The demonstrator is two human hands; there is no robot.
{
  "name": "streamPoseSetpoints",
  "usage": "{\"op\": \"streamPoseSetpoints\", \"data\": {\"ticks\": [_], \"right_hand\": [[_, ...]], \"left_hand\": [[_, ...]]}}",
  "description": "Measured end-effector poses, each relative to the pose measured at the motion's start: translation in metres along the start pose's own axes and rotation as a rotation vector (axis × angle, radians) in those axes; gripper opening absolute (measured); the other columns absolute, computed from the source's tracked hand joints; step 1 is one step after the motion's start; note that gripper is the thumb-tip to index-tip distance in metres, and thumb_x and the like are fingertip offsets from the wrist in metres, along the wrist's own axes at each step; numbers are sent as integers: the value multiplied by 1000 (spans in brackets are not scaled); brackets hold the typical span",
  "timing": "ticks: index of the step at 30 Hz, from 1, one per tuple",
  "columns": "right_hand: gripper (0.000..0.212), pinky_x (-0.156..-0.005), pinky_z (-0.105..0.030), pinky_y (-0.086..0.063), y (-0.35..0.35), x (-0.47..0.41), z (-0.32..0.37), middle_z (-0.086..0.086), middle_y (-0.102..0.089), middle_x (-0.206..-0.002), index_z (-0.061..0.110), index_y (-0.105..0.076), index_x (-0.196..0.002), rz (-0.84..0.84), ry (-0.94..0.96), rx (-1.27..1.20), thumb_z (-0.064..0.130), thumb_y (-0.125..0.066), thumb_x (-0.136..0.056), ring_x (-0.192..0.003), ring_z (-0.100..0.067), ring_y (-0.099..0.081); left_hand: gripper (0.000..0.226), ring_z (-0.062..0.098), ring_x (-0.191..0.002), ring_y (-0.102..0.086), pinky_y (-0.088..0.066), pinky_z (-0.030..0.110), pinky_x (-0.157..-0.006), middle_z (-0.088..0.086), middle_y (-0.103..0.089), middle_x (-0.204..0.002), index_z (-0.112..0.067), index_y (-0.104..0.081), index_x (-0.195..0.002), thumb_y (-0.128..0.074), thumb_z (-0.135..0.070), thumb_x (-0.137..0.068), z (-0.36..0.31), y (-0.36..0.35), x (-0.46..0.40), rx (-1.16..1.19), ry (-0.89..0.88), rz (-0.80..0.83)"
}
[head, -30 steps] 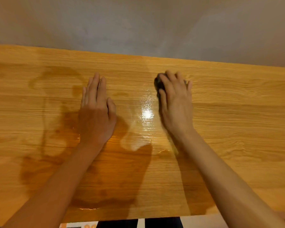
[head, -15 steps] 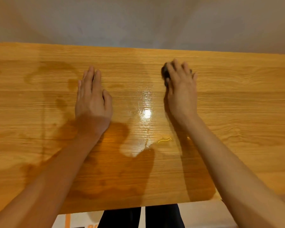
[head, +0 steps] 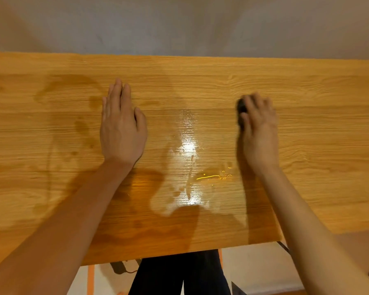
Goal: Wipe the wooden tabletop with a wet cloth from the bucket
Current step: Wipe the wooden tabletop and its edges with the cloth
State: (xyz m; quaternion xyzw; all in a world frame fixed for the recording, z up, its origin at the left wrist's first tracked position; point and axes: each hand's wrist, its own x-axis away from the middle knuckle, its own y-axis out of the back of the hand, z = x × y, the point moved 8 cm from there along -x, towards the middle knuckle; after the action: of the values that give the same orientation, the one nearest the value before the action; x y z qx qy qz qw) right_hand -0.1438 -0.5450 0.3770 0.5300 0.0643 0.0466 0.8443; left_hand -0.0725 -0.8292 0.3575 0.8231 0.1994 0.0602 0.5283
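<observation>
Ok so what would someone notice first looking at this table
Probably the shiny wet patch in the middle of the wooden tabletop, catching the light. The left hand lies flat beside it, while the right hand presses a dark cloth on the other side.

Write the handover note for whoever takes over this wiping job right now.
Left hand: flat on the tabletop, open, holding nothing.
Right hand: pressing the dark cloth onto the wood, right of centre.
Done: a wet, shiny patch lies between the hands, with darker damp marks to the left.
Left: the wood at far right looks dry. The bucket is out of view.
</observation>
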Motion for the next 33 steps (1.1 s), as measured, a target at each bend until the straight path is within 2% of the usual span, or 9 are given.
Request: {"op": "streamPoseSetpoints", "data": {"ticks": [3,6,8,11,15,18,23,26,33], "right_hand": [[41,-118,-50,-15,-1,2,9,-9,-38,-152,12,-49,-139,-108,-188,31,24,-34,-103,-143,-35,-24],[36,-112,-51,-26,-49,15,108,-6,-48,-143,15,-56,-128,-31,92,63,26,-34,-101,-136,-33,-35],[38,-118,-49,-18,-73,35,151,-5,-43,-149,16,-52,-136,54,275,17,27,-38,-102,-143,-31,-28],[40,-119,-45,-13,-58,31,118,-8,-42,-150,15,-50,-139,97,358,-9,23,-47,-100,-143,-32,-28],[42,-119,-50,-14,1,19,-3,-8,-35,-154,15,-46,-142,-9,6,13,23,-39,-102,-145,-33,-22],[43,-119,-51,-10,2,25,-4,-10,-32,-155,11,-45,-143,-93,-161,-27,21,-37,-102,-146,-36,-18],[39,-121,-46,-10,-63,65,130,-10,-40,-151,10,-49,-140,10,216,-44,17,-47,-101,-144,-34,-25],[40,-121,-43,-8,-60,65,123,-9,-40,-151,12,-49,-140,114,381,-18,19,-47,-101,-144,-31,-26],[42,-119,-51,-9,13,34,-21,-8,-29,-157,13,-43,-145,-64,-145,-39,19,-38,-103,-147,-32,-15]], "left_hand": [[53,22,-156,-16,-8,37,-128,11,-22,-166,-3,-28,-156,-30,-22,-107,1,0,-1,-3,4,-1],[53,22,-156,-16,-9,38,-128,10,-22,-166,-4,-29,-156,-30,-23,-107,2,1,-1,-11,5,-1],[53,21,-155,-16,-10,38,-128,10,-22,-166,-4,-29,-156,-30,-23,-107,1,1,-1,-13,2,0],[53,21,-156,-16,-12,39,-128,9,-21,-167,-4,-28,-157,-31,-23,-108,1,-1,-1,-10,-4,12],[52,21,-155,-16,-11,38,-128,10,-23,-166,-4,-30,-156,-32,-22,-107,3,-1,0,34,8,13],[51,6,-151,-14,-11,37,-128,5,-25,-166,-6,-31,-156,-36,-21,-107,2,6,2,168,19,31],[52,5,-151,-15,-9,32,-128,0,-27,-164,-9,-32,-156,-42,-14,-106,-6,27,58,220,-37,134],[52,1,-151,-11,-1,22,-126,-2,-23,-166,-10,-30,-157,-40,-18,-106,5,31,100,196,21,170],[54,15,-154,-13,0,26,-127,8,-24,-165,-2,-31,-155,-33,-20,-104,11,24,111,98,4,112]]}}
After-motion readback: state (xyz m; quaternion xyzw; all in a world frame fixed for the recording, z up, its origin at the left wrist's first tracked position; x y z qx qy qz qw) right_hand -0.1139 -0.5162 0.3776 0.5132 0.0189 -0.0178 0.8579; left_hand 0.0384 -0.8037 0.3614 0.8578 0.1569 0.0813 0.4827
